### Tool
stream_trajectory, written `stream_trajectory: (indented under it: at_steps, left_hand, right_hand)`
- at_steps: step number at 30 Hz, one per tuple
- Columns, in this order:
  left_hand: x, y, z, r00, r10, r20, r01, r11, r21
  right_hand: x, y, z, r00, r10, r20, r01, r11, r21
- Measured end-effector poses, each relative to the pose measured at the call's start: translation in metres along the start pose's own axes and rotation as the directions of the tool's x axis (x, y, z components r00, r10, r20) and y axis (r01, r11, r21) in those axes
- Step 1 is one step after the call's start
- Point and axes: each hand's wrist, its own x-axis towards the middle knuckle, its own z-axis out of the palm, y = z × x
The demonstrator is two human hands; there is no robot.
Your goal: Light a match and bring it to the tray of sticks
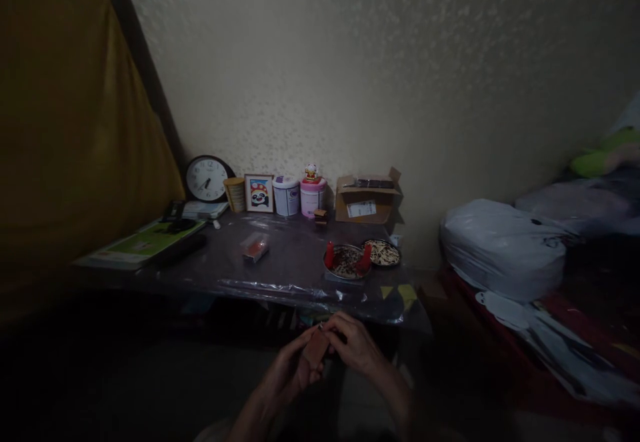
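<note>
In the dim foreground my left hand (293, 365) is closed around a small reddish-brown box (316, 347), about matchbox size. My right hand (353, 343) is pinched at the box's top right edge, fingers curled together; what the fingertips grip is too dark and small to make out. Both hands are held in front of and below the near edge of a low table (290, 275) covered in clear plastic. On that table stand two red candles (329, 254) on a patterned plate (347, 263), with a second patterned plate (383, 253) beside it.
Along the wall stand a clock (207, 179), a yellow cup (235, 194), a panda picture (259, 193), two round tins (287, 195), a cardboard box (367, 199). A small packet (255, 247) and green book (145, 242) lie on the table. Bagged bundles (503, 245) lie right.
</note>
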Motion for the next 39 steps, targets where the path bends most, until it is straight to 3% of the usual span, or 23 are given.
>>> stream_trajectory:
  at_steps: [11, 20, 28, 33, 39]
  left_hand:
    - [0.001, 0.000, -0.002, 0.993, -0.052, -0.111, 0.049, 0.998, -0.031]
    - [0.006, -0.004, -0.007, 0.994, -0.005, -0.106, 0.012, 0.998, 0.063]
    - [0.005, -0.003, -0.005, 0.991, -0.015, -0.135, 0.032, 0.991, 0.128]
    - [0.002, -0.003, -0.001, 0.995, -0.034, -0.096, 0.046, 0.992, 0.117]
    - [0.004, -0.006, -0.013, 0.995, -0.052, -0.084, 0.063, 0.989, 0.135]
  right_hand:
    - [-0.002, -0.002, 0.000, 0.992, -0.004, 0.130, 0.016, 0.996, -0.089]
    - [-0.004, 0.001, 0.002, 0.984, 0.013, 0.175, 0.005, 0.995, -0.103]
    - [-0.004, 0.003, 0.003, 0.980, 0.075, 0.186, -0.055, 0.992, -0.113]
    - [-0.005, 0.001, 0.002, 0.977, 0.084, 0.198, -0.060, 0.991, -0.124]
    - [-0.005, 0.004, 0.004, 0.981, 0.080, 0.177, -0.063, 0.993, -0.102]
